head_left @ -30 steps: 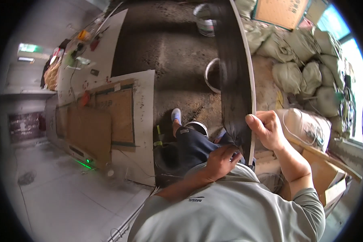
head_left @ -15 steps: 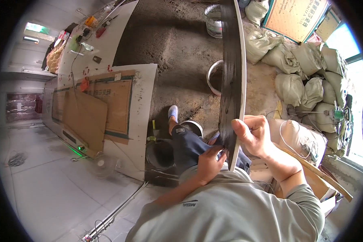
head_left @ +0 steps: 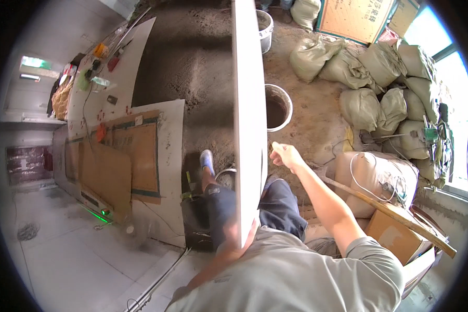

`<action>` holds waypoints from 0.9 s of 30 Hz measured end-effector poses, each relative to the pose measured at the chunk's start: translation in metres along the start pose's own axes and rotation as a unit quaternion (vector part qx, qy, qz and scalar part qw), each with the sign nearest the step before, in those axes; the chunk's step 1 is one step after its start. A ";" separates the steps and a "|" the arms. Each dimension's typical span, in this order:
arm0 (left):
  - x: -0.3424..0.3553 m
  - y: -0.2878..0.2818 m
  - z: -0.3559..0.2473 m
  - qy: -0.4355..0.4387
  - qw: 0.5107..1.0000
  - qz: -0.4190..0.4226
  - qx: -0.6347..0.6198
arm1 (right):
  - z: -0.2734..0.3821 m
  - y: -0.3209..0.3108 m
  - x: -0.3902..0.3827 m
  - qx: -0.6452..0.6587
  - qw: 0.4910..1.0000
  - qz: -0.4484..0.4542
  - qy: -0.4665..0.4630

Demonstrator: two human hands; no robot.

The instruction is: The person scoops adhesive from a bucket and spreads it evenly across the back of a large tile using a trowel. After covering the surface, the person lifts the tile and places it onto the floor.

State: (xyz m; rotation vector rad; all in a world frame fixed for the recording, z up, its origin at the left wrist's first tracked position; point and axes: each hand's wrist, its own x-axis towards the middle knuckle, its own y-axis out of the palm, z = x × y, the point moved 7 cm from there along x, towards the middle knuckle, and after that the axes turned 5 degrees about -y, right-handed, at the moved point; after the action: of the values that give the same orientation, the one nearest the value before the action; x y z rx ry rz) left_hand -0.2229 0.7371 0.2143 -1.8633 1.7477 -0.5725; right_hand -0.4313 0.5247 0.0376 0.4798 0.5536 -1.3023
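Note:
A large, thin white tile (head_left: 248,119) stands on edge in front of me, running from my waist to the far edge of the view. My left hand (head_left: 248,236) grips its near lower end; the tile hides part of that hand, and motion blurs the rest. To the right of the tile, my right hand (head_left: 286,156) hangs in the air, apart from it. Its fingers are curled together, and nothing shows in them. Just beyond that hand, a white bucket (head_left: 288,115) with dark contents stands on the floor.
Full woven sacks (head_left: 366,109) are piled at the right. A wooden pole (head_left: 395,218) lies across a cardboard box (head_left: 395,236) at the near right. On the left lie a white slab (head_left: 174,151) and cardboard (head_left: 106,169). A black bucket (head_left: 195,213) stands by my leg. Another bucket (head_left: 265,31) is farther off.
The tile has shifted left and turned, so its white face shows in place of the dark-coated side. My right hand has let go of its edge and moved left, while my left hand stays on it.

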 end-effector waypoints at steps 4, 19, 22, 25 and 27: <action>0.014 -0.007 -0.020 -0.089 0.995 -0.002 -0.048 | -0.165 -0.056 0.062 -0.295 0.954 -0.026 0.058; 0.007 -0.017 0.020 -0.318 0.879 -0.268 -0.234 | -0.308 0.009 0.169 -0.115 0.965 -0.057 0.227; -0.008 -0.013 0.055 -0.354 0.808 -0.321 -0.344 | -0.308 0.028 0.191 -0.034 0.971 -0.070 0.225; -0.038 -0.024 0.088 -0.375 0.724 -0.357 -0.456 | -0.301 0.056 0.196 0.076 0.973 -0.052 0.212; -0.057 -0.024 0.107 -0.381 0.666 -0.361 -0.530 | -0.308 0.055 0.198 0.137 0.971 -0.071 0.185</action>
State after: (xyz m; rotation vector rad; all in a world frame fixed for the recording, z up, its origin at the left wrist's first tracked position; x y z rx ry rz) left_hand -0.1423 0.8039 0.1485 -2.8947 0.6204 1.1772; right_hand -0.3772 0.5759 -0.3250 0.9386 0.7304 -1.4448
